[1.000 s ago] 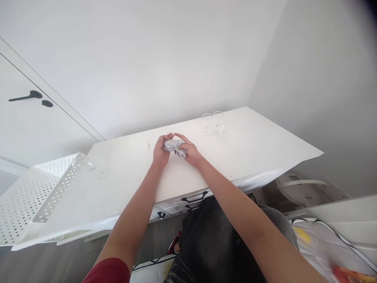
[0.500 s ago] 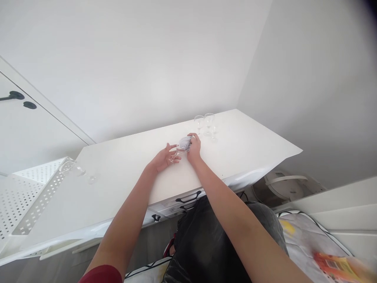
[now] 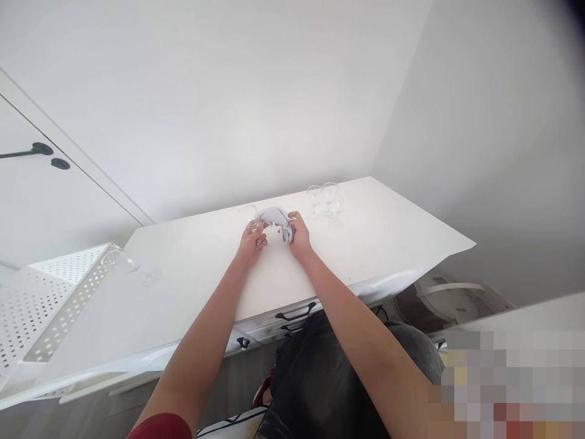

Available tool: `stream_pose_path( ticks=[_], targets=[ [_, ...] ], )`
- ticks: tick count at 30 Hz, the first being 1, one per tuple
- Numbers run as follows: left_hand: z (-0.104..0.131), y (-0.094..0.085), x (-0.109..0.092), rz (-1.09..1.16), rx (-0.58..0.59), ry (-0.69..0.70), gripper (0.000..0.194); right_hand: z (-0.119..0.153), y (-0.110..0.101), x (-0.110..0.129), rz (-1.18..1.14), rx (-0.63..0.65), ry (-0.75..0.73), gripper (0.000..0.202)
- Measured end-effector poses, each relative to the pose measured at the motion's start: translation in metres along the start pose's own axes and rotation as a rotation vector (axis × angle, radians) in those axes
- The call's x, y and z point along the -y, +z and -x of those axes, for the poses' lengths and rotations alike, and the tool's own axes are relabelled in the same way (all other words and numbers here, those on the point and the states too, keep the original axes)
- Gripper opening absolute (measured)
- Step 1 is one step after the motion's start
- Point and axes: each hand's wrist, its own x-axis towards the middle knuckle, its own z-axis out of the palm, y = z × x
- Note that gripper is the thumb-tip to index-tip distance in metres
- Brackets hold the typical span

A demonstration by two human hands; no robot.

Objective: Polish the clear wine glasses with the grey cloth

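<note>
My left hand [image 3: 251, 242] is closed around a clear wine glass [image 3: 248, 210], which tilts with its bowl toward the wall; fingers cover much of its stem. A light grey cloth [image 3: 275, 216] stretches from the glass across to my right hand [image 3: 300, 235], whose fingers are bunched on its right end. Both hands are over the white tabletop [image 3: 201, 280]. Beyond my right hand, several upright stemmed glasses [image 3: 329, 196] stand together near the back edge.
At the left end, another wine glass [image 3: 129, 263] lies on its side beside a white perforated panel [image 3: 77, 292]. Black-handled drawers [image 3: 295, 312] are under the front edge. A white wall [image 3: 251, 110] rises behind. Part of the lower right is pixelated.
The wine glass has turned, its bowl now toward the wall and left. My left fingers have closed on it. The cloth, bunched earlier, now spreads between both hands.
</note>
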Motion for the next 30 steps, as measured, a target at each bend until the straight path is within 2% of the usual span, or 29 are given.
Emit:
stream_pose_path(
  ticks=[3, 7, 10, 12, 16, 21, 27, 30],
  targets=[
    [0.0, 0.001, 0.002, -0.02, -0.033, -0.003, 0.043, 0.003, 0.002, 0.0, 0.042, 0.06, 0.025, 0.019],
    [0.0, 0.001, 0.004, -0.043, -0.043, 0.023, 0.046, 0.004, 0.004, 0.002, 0.073, 0.173, 0.144, 0.017],
    [-0.001, -0.002, 0.005, -0.051, -0.023, 0.048, 0.043, 0.004, 0.006, 0.002, 0.064, 0.246, 0.196, 0.03],
    [-0.002, -0.004, 0.005, -0.054, -0.024, 0.075, 0.041, 0.004, 0.007, 0.002, 0.096, 0.203, 0.166, 0.039],
    [-0.003, -0.005, 0.003, -0.044, -0.081, 0.148, 0.042, 0.004, 0.006, 0.001, 0.16, 0.052, 0.045, 0.035],
    [-0.001, -0.004, 0.002, -0.066, -0.097, 0.174, 0.039, 0.002, 0.002, 0.005, 0.079, -0.055, 0.052, 0.037],
    [-0.001, -0.002, 0.002, -0.096, -0.105, 0.149, 0.038, -0.001, -0.003, 0.007, -0.025, 0.001, 0.087, 0.029],
    [-0.001, -0.001, 0.002, -0.088, -0.063, 0.143, 0.038, -0.004, -0.006, 0.005, -0.034, -0.007, 0.064, 0.032]
  ],
)
